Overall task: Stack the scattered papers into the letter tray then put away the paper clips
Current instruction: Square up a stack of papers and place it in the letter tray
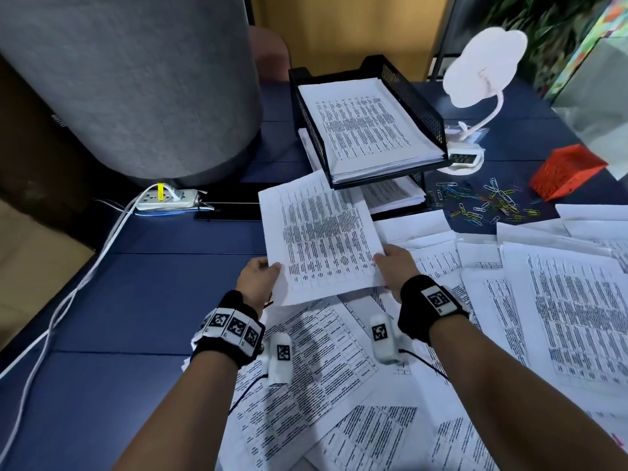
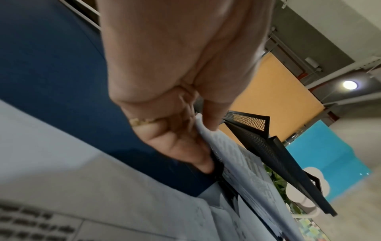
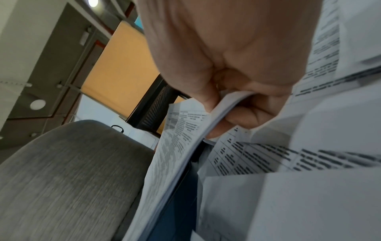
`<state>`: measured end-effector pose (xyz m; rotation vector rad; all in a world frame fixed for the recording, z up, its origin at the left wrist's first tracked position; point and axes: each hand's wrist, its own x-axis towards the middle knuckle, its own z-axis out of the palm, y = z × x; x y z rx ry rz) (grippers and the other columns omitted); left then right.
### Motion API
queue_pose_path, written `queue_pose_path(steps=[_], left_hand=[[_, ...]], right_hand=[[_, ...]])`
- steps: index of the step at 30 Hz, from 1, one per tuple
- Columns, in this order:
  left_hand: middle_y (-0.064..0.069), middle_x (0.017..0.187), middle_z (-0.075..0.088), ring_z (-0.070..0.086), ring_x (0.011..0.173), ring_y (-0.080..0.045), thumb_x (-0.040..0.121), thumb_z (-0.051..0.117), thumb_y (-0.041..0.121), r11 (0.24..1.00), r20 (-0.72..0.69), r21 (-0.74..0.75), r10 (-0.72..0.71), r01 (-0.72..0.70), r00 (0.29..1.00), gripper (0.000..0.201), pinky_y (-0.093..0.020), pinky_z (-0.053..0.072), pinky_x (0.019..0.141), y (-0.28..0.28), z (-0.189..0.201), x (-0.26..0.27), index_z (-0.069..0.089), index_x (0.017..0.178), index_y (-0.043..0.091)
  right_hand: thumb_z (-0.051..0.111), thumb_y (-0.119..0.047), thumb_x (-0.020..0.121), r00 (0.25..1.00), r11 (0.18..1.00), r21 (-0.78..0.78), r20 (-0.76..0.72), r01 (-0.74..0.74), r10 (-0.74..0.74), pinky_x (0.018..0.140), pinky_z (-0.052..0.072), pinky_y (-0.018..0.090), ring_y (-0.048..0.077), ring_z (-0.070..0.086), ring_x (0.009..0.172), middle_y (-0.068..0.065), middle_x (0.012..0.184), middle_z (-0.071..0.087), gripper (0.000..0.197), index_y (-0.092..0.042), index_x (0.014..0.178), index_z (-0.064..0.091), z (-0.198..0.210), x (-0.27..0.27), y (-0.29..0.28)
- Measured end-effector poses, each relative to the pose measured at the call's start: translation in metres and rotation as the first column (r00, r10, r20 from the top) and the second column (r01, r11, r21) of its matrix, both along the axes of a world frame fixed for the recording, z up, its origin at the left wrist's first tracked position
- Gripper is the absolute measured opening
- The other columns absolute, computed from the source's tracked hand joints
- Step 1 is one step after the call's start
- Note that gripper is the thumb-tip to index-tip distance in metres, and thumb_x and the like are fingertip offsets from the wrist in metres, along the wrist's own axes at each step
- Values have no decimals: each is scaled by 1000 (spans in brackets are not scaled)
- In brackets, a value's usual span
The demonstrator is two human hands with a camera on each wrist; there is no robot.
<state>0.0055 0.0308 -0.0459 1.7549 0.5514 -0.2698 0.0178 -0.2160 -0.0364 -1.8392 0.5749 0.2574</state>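
Desk (image 1: 142,300) ahead of both hands, blue, bare to the left, buried in loose sheets (image 1: 560,300) to the right. Letter tray (image 1: 413,96) straight ahead and slightly right, already part-filled, open top. Held stack of papers (image 1: 319,239) between hands and tray, long axis toward it, far edge nearly touching the front lip. Left hand (image 1: 256,280) pinched near-left edge, right hand (image 1: 396,266) near-right. Paper clips (image 1: 489,205) scattered beyond right hand.

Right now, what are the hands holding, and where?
A sheaf of papers, gripped at its near corners: left hand on the left, right hand on the right.
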Motion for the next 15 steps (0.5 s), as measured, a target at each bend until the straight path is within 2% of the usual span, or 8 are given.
queue_pose_path(steps=[3,5,6,9,11,13,15], left_hand=[[-8,94,67,66,69,-23,97,52,17,986,-41,-151,-81,74,996,18,-34,50,65,-6,5,-3,52,112,6],[-12,97,66,66,59,-16,98,49,10,969,-69,-205,-158,141,985,13,-23,46,47,-10,7,-4,49,110,6],[-13,99,65,66,56,-13,98,48,7,965,-74,-219,-168,148,983,14,-21,44,43,-12,8,-3,48,111,6],[-16,99,62,62,50,-9,98,47,3,966,-60,-233,-130,112,990,18,-18,43,40,-19,10,5,46,115,5],[-13,91,62,60,48,-7,98,45,3,968,-49,-238,-93,79,994,14,-16,43,40,-25,14,12,47,111,6],[-8,83,60,59,50,-7,98,44,3,969,-29,-243,-55,47,998,9,-15,42,39,-33,18,17,47,103,9],[-6,83,59,59,53,-8,98,43,2,969,-5,-244,-25,23,1000,10,-15,42,39,-41,21,22,46,106,8]], right_hand=[[43,-2,88,994,989,98,-6,109,-109,86,54,51,33,64,95,14,105,68,31,-4,108,66,12,1,1],[42,-1,89,991,983,120,3,136,-137,84,55,49,32,63,90,15,101,68,27,-4,102,66,18,1,0],[42,-2,89,989,980,133,11,145,-148,78,57,47,31,62,86,14,96,67,25,-5,97,65,19,2,0],[47,-6,90,978,960,202,34,194,-205,57,56,32,26,60,73,11,87,63,15,-8,89,62,19,7,-5],[53,-9,92,959,918,301,33,260,-283,49,54,24,22,59,67,9,87,60,6,-12,94,58,17,8,-7],[56,-10,93,931,820,469,-18,329,-363,44,52,22,23,58,63,10,88,58,11,-11,103,53,16,7,-8],[58,-11,92,916,706,608,-93,362,-390,45,50,25,24,59,57,16,86,58,17,-6,106,51,14,4,-7]])
